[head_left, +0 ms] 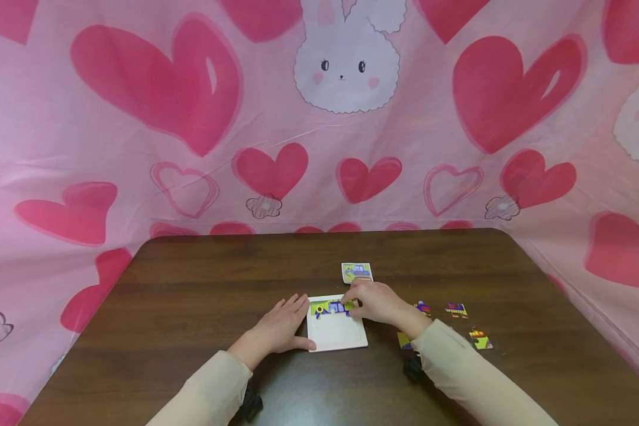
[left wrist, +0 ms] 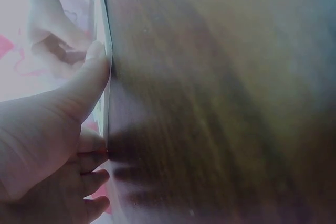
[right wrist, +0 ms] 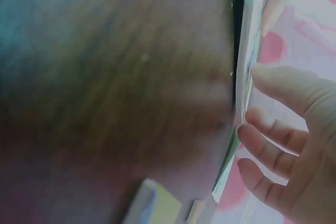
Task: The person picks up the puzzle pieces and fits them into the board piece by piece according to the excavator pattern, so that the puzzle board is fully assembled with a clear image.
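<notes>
A white puzzle tray [head_left: 338,334] lies on the table, with a strip of joined picture pieces [head_left: 325,308] along its far edge. My left hand [head_left: 279,328] rests against the tray's left side, thumb at the near corner and straight fingers along the far part. At the tray's far right corner, my right hand [head_left: 375,303] bends its thumb and fingers down around a yellow-green puzzle piece [head_left: 349,306], partly hidden by them. In the right wrist view, the thumb [right wrist: 273,80] and fingertips meet the tray's surface close together.
A small picture card [head_left: 355,271] lies just beyond the tray. Loose puzzle pieces lie to the right: one striped [head_left: 456,310], one red and yellow [head_left: 480,338], and others partly covered by the right forearm. Black wrist cameras [head_left: 413,368] sit under both sleeves.
</notes>
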Demonstrator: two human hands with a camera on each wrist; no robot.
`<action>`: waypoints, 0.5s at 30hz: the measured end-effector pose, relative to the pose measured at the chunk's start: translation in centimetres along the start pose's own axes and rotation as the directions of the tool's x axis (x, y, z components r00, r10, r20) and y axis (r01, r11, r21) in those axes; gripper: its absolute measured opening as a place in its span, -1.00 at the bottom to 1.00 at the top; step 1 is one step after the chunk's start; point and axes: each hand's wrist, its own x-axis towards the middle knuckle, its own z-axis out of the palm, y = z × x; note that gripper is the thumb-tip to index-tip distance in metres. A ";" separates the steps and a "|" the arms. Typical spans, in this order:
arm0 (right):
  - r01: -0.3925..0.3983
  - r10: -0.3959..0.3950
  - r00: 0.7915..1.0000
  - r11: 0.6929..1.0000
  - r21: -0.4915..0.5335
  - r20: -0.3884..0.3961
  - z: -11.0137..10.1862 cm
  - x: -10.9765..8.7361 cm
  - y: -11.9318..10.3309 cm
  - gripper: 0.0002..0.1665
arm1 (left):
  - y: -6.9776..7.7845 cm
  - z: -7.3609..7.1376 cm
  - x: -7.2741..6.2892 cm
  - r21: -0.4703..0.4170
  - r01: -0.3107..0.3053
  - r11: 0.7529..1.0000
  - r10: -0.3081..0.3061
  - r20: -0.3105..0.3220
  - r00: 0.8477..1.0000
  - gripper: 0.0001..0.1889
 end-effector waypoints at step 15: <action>-0.125 0.137 0.989 0.976 0.179 -0.057 -2.7 -4.4 4.1 -0.60 | -0.1 0.2 0.0 -0.002 -0.004 1.000 0.004 -0.008 1.000 -0.05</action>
